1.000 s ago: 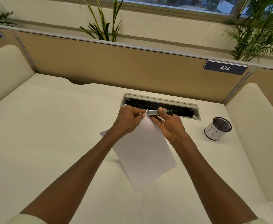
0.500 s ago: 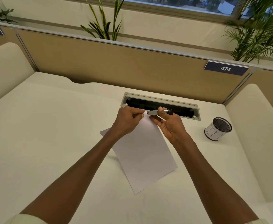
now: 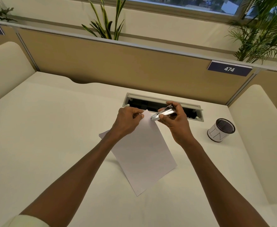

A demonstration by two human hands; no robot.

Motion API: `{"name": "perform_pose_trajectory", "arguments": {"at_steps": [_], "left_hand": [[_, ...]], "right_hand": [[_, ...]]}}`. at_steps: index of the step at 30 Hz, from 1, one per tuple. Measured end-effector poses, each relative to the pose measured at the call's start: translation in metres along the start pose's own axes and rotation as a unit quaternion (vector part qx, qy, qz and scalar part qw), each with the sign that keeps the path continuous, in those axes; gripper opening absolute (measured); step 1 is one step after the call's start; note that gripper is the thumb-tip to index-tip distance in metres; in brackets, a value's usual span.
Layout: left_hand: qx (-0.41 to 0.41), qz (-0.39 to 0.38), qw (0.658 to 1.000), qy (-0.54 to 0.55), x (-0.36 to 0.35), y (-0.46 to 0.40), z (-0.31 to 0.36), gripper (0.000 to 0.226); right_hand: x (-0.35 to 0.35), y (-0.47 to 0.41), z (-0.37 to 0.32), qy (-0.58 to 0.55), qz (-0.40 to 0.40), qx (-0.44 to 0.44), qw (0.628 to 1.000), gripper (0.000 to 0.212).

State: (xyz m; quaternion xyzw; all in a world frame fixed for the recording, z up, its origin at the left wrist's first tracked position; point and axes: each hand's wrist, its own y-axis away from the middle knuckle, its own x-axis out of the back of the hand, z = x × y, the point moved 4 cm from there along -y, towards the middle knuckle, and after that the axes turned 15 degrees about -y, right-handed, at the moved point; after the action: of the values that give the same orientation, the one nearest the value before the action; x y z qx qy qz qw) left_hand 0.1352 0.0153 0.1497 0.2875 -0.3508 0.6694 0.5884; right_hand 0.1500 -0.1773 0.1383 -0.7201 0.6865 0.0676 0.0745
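Note:
A few white paper sheets point(image 3: 144, 151) lie stacked and slanted on the white desk point(image 3: 52, 128), their far corner lifted. My left hand point(image 3: 128, 121) pinches that far corner between thumb and fingers. My right hand point(image 3: 175, 120) grips a small silver stapler point(image 3: 163, 113), tilted, with its front tip touching the paper's edge just right of the pinched corner.
An open cable tray slot point(image 3: 164, 105) is set into the desk right behind my hands. A mesh pen cup point(image 3: 221, 130) with a white label stands at the right. Padded side dividers point(image 3: 265, 136) and a tan back partition point(image 3: 134, 68) bound the desk.
My right hand has turned the stapler from level to tilted and drawn it slightly right, off the paper's corner. My left hand keeps pinching the corner.

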Motion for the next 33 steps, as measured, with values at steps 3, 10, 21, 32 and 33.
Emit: {"name": "perform_pose_trajectory", "arguments": {"at_steps": [3, 10, 21, 32, 33], "left_hand": [[0.001, 0.0, 1.0, 0.004, -0.001, 0.0, 0.0, 0.028], [-0.009, 0.013, 1.0, 0.0, 0.003, -0.002, 0.0, 0.024], [-0.001, 0.021, 1.0, -0.011, -0.001, -0.006, -0.006, 0.027], [-0.026, 0.076, 0.997, 0.012, 0.01, -0.008, 0.004, 0.023], [-0.028, 0.077, 0.997, 0.013, 0.011, -0.009, 0.004, 0.023]], "right_hand": [[-0.003, -0.001, -0.006, 0.054, -0.002, 0.036, 0.998, 0.053], [-0.006, 0.0, -0.016, 0.103, -0.006, 0.082, 0.991, 0.053], [-0.002, -0.003, -0.017, 0.081, 0.017, 0.08, 0.993, 0.053], [0.002, -0.007, -0.017, 0.034, -0.007, 0.036, 0.999, 0.043], [0.001, -0.007, -0.019, 0.046, -0.016, 0.038, 0.998, 0.044]]}}
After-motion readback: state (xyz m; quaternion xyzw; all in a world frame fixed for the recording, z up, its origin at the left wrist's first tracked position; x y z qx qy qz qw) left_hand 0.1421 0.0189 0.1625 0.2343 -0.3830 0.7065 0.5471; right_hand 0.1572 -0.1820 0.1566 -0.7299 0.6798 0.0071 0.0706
